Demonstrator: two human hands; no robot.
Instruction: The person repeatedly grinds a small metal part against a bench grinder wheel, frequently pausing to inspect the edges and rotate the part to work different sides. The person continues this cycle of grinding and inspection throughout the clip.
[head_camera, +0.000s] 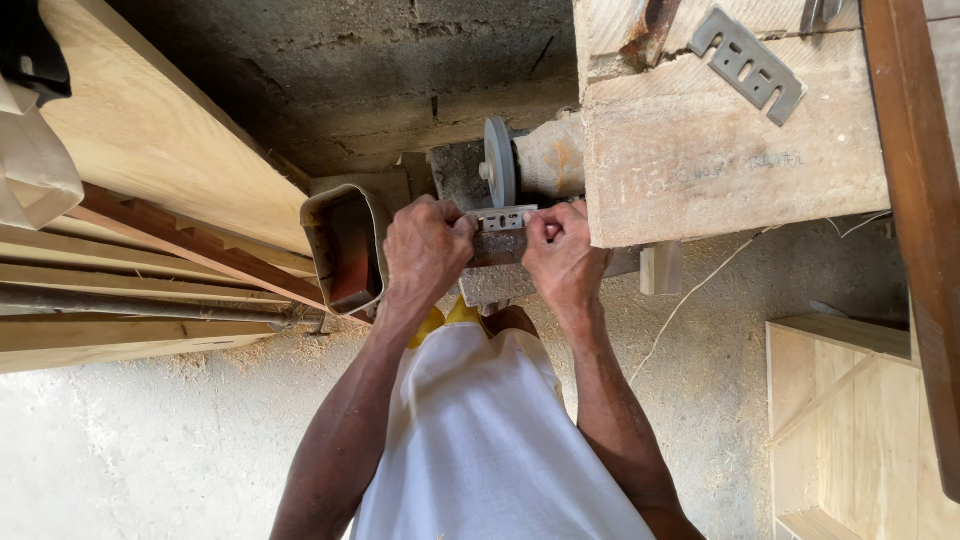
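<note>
Far left: stacked wooden planks (150, 150) leaning along the wall, then a rusty rectangular metal tube (345, 250), open end toward the camera. Next, left hand (428, 250), fingers curled tight on one end of a slotted metal blade (502, 218); right hand (562, 258) pinching the other end the same way. Blade held level, just below the grinding wheel (499, 160) (contact with the wheel impossible to tell). Further right, a rough wooden bench (700, 150) bearing a second slotted blade (747, 62).

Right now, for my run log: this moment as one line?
left hand: grips slotted metal blade | right hand: grips same blade | blade: beside grinding wheel
</note>
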